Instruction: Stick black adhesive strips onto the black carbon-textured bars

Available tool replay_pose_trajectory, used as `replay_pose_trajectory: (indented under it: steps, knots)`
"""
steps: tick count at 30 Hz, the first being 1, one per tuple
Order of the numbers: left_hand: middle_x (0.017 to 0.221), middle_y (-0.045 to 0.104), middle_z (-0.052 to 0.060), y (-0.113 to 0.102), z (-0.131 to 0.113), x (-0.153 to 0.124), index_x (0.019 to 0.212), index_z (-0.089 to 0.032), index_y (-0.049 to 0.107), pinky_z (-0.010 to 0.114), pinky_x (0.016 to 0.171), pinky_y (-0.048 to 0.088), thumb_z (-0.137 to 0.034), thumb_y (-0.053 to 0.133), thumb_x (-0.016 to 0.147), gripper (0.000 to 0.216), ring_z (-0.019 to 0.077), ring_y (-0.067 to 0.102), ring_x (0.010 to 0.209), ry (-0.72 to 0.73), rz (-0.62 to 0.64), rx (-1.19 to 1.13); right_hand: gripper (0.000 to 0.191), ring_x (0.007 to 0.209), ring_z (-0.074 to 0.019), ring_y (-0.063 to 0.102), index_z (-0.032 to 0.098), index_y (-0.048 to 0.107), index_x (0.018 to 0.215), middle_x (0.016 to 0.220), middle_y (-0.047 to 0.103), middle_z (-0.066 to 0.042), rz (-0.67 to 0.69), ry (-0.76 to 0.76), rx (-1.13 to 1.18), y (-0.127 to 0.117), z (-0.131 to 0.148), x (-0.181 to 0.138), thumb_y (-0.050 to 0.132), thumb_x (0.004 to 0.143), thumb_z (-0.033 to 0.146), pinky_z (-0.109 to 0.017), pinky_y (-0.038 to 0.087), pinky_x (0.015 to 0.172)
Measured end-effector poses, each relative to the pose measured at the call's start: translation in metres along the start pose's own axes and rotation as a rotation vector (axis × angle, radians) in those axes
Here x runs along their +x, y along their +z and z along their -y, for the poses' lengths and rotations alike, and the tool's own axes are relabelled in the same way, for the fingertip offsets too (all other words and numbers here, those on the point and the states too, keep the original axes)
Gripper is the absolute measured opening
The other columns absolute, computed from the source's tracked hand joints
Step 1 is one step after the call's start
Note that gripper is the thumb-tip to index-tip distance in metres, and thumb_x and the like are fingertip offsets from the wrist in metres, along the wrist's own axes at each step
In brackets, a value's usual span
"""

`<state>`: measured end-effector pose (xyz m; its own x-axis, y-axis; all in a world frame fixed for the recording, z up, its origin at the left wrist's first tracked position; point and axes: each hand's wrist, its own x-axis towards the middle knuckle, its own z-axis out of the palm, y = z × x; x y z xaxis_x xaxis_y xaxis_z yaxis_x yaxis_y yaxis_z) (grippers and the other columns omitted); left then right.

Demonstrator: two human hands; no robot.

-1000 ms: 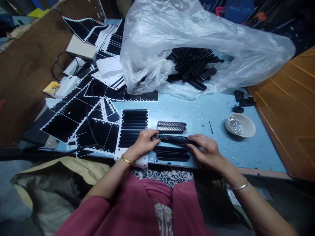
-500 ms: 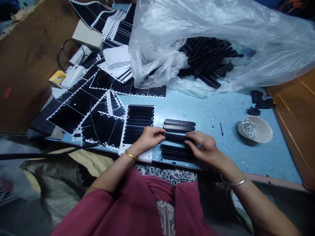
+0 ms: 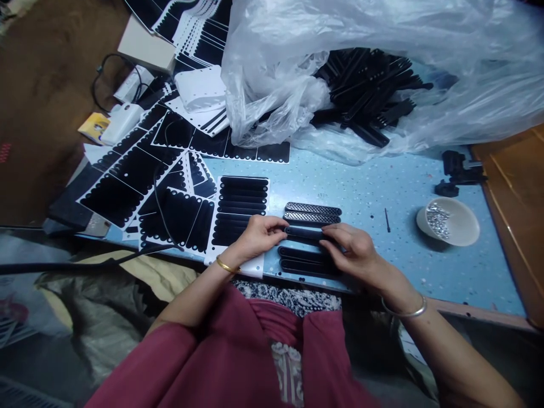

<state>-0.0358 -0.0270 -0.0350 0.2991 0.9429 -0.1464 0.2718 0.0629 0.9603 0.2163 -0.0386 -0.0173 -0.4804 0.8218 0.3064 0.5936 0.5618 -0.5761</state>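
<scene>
A slim black strip [image 3: 305,233] with rounded ends lies between my two hands. My left hand [image 3: 264,231] pinches its left end between thumb and fingertips. At the other end, my right hand [image 3: 351,248] closes thumb and fingers on it. Just beyond are two black strips with a patterned face [image 3: 313,212], side by side. Closer to the table's front edge, more plain black strips [image 3: 306,262] lie parallel, their right ends partly behind my right hand. A sheet of black strip-shaped stickers [image 3: 241,198] sits left of them, partly under my left wrist.
A large clear plastic bag [image 3: 272,68] holds many black plastic pieces [image 3: 369,85]. Black sticker sheets [image 3: 114,195] and a cable are spread at left. A white bowl [image 3: 465,221] of small shiny parts, a thin dark stick [image 3: 387,220] and black parts [image 3: 461,169] lie at right.
Both hands keep their grip on the black strip with hardly any movement. The whole view has shifted slightly.
</scene>
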Motion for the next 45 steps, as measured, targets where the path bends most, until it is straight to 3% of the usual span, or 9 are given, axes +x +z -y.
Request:
replay_pose_trajectory:
  steps: [11, 15, 23, 37, 45]
  knots:
    - [0.067, 0.069, 0.003, 0.001, -0.002, 0.000, 0.094, -0.011, 0.075, 0.020, 0.054, 0.049, -0.017, 0.070, 0.072, 0.023, 0.0113, 0.062, 0.057, -0.018, -0.004, -0.040, 0.016, 0.077, -0.0222, 0.067, 0.018, 0.069, 0.095, 0.087, 0.072, -0.011, 0.025, 0.009, 0.001, 0.001, -0.003, 0.000, 0.056, 0.087, 0.020, -0.036, 0.056, 0.067]
    - [0.073, 0.071, 0.006, 0.002, -0.005, 0.001, 0.090, -0.011, 0.075, 0.020, 0.053, 0.053, -0.024, 0.065, 0.079, 0.020, 0.0136, 0.066, 0.062, -0.067, 0.017, -0.117, 0.015, 0.076, -0.0216, 0.067, 0.018, 0.069, 0.094, 0.086, 0.072, -0.010, 0.028, 0.008, -0.001, 0.001, -0.003, 0.001, 0.056, 0.087, 0.019, -0.036, 0.056, 0.066]
    - [0.075, 0.072, 0.006, 0.008, -0.008, 0.003, 0.085, -0.011, 0.073, 0.018, 0.050, 0.053, -0.022, 0.064, 0.080, 0.016, 0.0137, 0.068, 0.061, -0.100, -0.050, -0.096, 0.016, 0.081, -0.0205, 0.070, 0.020, 0.073, 0.098, 0.092, 0.074, -0.009, 0.028, 0.085, 0.115, -0.003, -0.007, -0.003, 0.061, 0.088, 0.024, -0.036, 0.060, 0.071]
    - [0.075, 0.073, 0.007, 0.008, -0.011, 0.004, 0.084, -0.010, 0.073, 0.020, 0.050, 0.054, -0.023, 0.066, 0.078, 0.016, 0.0141, 0.068, 0.059, -0.115, -0.063, -0.117, 0.015, 0.079, -0.0183, 0.070, 0.023, 0.076, 0.092, 0.087, 0.075, -0.006, -0.124, 0.278, 0.369, 0.008, -0.015, -0.015, 0.074, 0.080, 0.032, -0.035, 0.060, 0.071]
    - [0.077, 0.074, 0.008, 0.007, -0.013, 0.004, 0.084, -0.010, 0.074, 0.019, 0.050, 0.054, -0.024, 0.068, 0.077, 0.017, 0.0136, 0.068, 0.059, -0.118, -0.064, -0.121, 0.013, 0.081, -0.0181, 0.070, 0.024, 0.077, 0.094, 0.088, 0.075, -0.007, -0.162, 0.206, 0.317, 0.010, -0.013, -0.016, 0.071, 0.083, 0.026, -0.036, 0.060, 0.072]
